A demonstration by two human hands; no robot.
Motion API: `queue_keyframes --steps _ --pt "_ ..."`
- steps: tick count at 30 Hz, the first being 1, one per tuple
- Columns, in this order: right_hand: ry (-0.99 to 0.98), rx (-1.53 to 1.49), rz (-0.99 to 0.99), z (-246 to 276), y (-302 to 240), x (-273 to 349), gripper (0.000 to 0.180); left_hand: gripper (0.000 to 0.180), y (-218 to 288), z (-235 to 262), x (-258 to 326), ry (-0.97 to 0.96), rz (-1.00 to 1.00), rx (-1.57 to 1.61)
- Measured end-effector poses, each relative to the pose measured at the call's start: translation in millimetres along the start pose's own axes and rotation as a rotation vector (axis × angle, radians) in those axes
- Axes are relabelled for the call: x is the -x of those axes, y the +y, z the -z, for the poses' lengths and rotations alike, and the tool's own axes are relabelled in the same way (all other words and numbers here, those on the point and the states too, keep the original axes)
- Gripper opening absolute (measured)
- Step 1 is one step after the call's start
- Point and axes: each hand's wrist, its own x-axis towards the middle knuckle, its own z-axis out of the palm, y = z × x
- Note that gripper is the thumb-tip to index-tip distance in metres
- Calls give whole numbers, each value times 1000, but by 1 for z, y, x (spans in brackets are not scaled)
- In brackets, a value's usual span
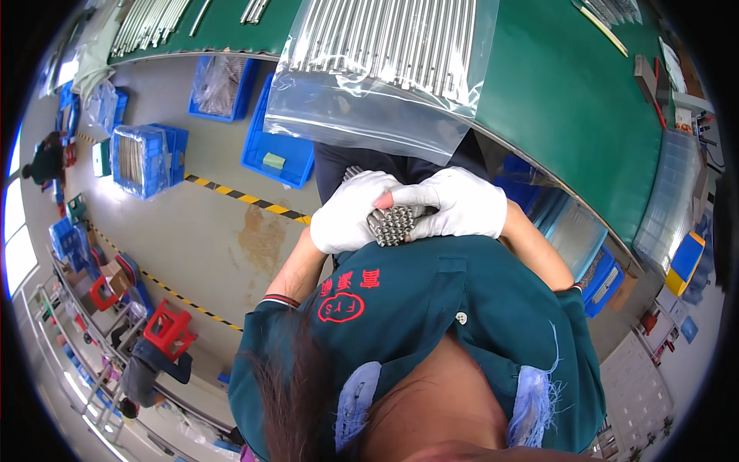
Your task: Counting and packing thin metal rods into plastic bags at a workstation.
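Note:
A tight bundle of thin metal rods (393,225) is held close against my front, its round ends facing me. My left hand (352,213), in a white glove, is closed around the bundle from the left. From the right, my right hand (466,203), also in a white glove, is wrapped over it with the thumb across the top. A bare fingertip shows between the two gloves. Beyond my hands, a clear plastic bag (362,115) hangs over the table edge, with a row of long shiny metal rods (385,42) on it or in it.
The green table (554,100) spans the far side, with more rods (150,23) at its left. Blue bins (279,142) stand on the floor, left of my legs. A wrapped blue crate (146,160) sits farther left, near striped floor tape (246,199). Other people are at the far left.

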Motion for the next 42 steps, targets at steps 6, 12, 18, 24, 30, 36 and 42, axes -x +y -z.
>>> queue_keyframes --steps 6,12,18,24,30,36,42 --pt "-15 -15 -41 1 0 1 53 37 -1 -4 0 11 7 -4" --pt "3 -66 -23 -5 2 0 56 42 4 -3 1 27 99 4" --pt "76 -110 -67 -5 -3 2 54 42 5 -3 -1 36 108 1" --pt "115 -157 -134 -9 1 8 55 39 1 -10 -4 141 32 -65" --pt "289 -178 -180 -19 -1 18 65 39 -16 -34 2 540 122 72" --pt "379 -690 -21 -26 10 46 51 25 -37 -6 14 1106 19 600" --pt "694 -814 81 -21 10 77 57 20 -35 27 43 1297 41 1083"
